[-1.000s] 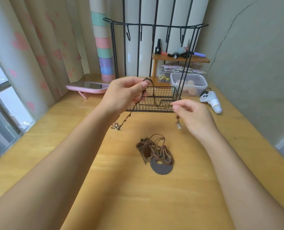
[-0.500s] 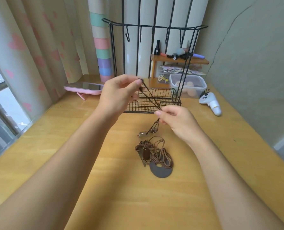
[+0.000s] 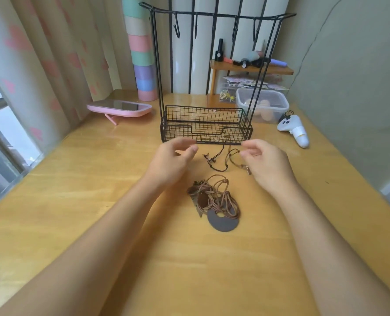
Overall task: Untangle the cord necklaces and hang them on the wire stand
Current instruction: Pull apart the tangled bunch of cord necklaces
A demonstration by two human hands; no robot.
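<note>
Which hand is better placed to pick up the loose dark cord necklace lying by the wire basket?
The right hand: its fingertips almost touch a loop of the dark cord necklace; the left hand hovers farther from it.

The person shows only as two arms and two hands, all bare. The left forearm [image 3: 93, 242] fills the near left corner, broad at the near edge and narrowing toward the wrist farther in. The right forearm [image 3: 330, 252] does the same from the near right corner. Bare skin runs unbroken from the near edge over each wrist to the knuckles. The left hand [image 3: 169, 163] has somewhat blurred fingers [image 3: 188, 153], so its nails cannot be made out. The right hand [image 3: 268, 164] is sharper, its back and knuckles showing plainly; its nails are too small to judge.
</note>
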